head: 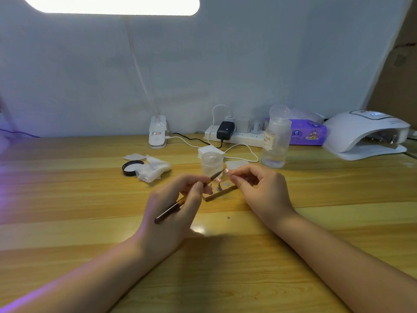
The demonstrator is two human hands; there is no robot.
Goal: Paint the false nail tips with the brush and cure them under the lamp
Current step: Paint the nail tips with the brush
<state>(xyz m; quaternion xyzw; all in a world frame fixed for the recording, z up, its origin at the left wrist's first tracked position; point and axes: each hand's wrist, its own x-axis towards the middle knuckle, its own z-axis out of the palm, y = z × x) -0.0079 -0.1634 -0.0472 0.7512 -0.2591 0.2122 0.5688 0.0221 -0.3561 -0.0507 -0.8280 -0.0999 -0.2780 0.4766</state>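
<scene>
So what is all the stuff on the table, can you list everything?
Thin dark-handled nail brush: one, brown and black, in the left hand.
Small pink false nail tip: one, pinched by the right hand.
Clear holder board with pegged tips: one, between the hands.
Clear round plastic jar: one, behind the board.
Round black jar lid: one, left of the tissue.
Crumpled white tissue: one, left of centre.
Clear plastic liquid bottle: one, right of the jar.
White dome curing lamp: one, far right.
White power strip: one, by the wall.
Purple wipes pack: one, behind the bottle.
White clip desk lamp: one, at the back.
Wooden table: one, yellow-brown.
Left hand: grips the brush.
Right hand: pinches the tip.
</scene>
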